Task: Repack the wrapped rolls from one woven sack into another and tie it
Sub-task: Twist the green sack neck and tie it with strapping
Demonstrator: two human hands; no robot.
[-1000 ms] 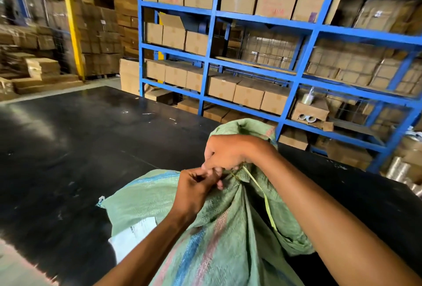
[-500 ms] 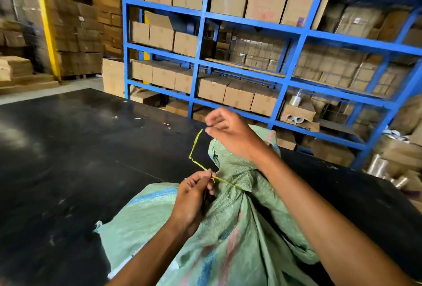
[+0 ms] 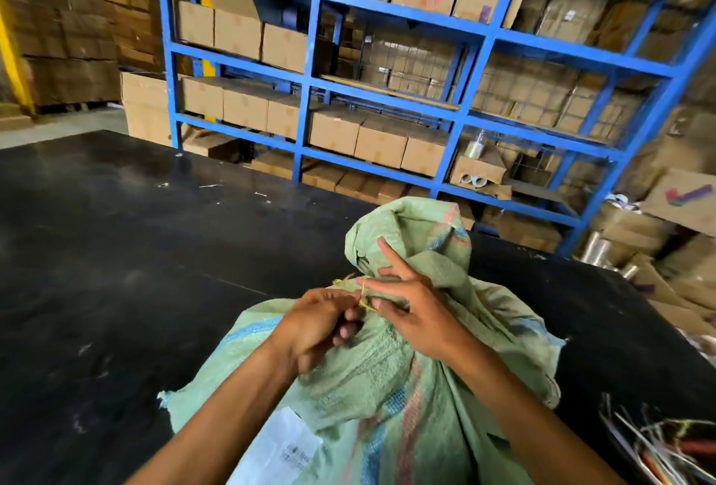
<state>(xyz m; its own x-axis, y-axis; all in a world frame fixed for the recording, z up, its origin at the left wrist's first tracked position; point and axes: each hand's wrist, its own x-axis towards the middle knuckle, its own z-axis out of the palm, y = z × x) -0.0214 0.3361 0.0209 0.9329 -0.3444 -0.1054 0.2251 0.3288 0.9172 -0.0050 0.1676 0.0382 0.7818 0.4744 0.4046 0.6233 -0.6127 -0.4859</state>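
Basically tying off: green woven sack [image 3: 387, 387] lies on the black table [image 3: 116, 271] with its neck bunched, left hand [image 3: 314, 325] curled, pinching the yellow string [image 3: 363, 296] taut, right hand [image 3: 410, 310] fingers spread with string looped over one, likely forming the knot.

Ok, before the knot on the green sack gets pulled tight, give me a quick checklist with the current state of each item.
1. Sack mouth gathered into a neck: ok.
2. Yellow string at the neck: ok.
3. Left hand holding one string end: cannot tell, its fingers are curled and blurred.
4. Right hand controlling the string: ok, looped over a finger.
5. Knot formed: cannot tell.
6. Sack resting on the black table: ok.
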